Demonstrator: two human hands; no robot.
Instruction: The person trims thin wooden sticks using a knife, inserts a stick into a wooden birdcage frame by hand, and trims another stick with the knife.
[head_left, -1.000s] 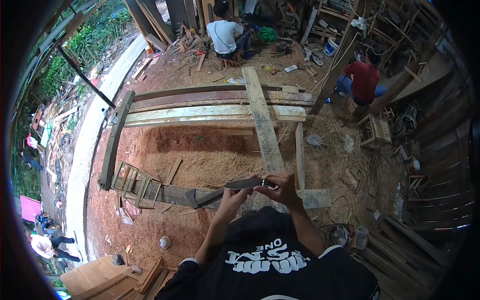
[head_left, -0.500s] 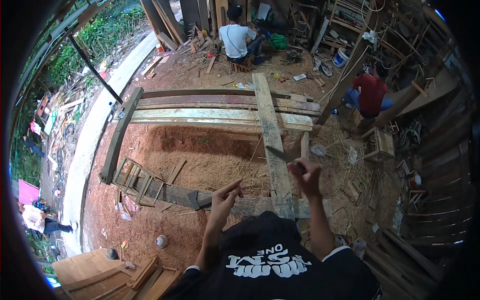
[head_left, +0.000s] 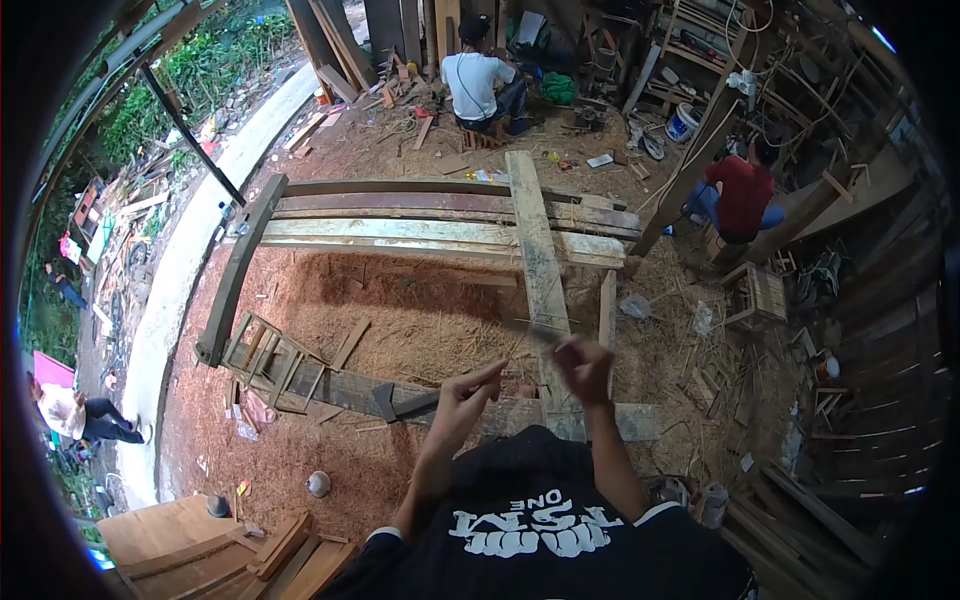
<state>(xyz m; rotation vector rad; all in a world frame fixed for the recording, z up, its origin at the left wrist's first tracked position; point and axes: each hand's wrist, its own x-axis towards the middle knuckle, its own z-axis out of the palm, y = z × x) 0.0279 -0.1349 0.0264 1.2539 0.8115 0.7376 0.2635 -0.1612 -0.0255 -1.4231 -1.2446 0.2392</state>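
My right hand [head_left: 585, 368] is wrapped round the handle of a knife [head_left: 541, 331]; the blade points away to the upper left and is blurred. Left of it, my left hand [head_left: 464, 405] pinches a thin wooden stick [head_left: 499, 367], whose tip sticks out past the fingers toward the knife. The two hands are apart, in front of my chest. Below and beyond my left hand, a dark axe [head_left: 402, 402] lies on the near wooden beam [head_left: 350, 392]. A long plank [head_left: 538, 250] runs away from me under the knife.
Long boards [head_left: 400, 232] lie across the frame ahead, ending at a thick cross beam [head_left: 240, 270]. A small bamboo frame [head_left: 272, 365] leans on the near beam. Beyond sit a person in white [head_left: 475, 85] and a person in red [head_left: 742, 195]. Sawdust [head_left: 390, 300] covers the ground.
My right hand has moved left and slightly down with the knife, closer to the left hand. My left hand has shifted a little right, still pinching the stick. The person at far left has moved slightly.
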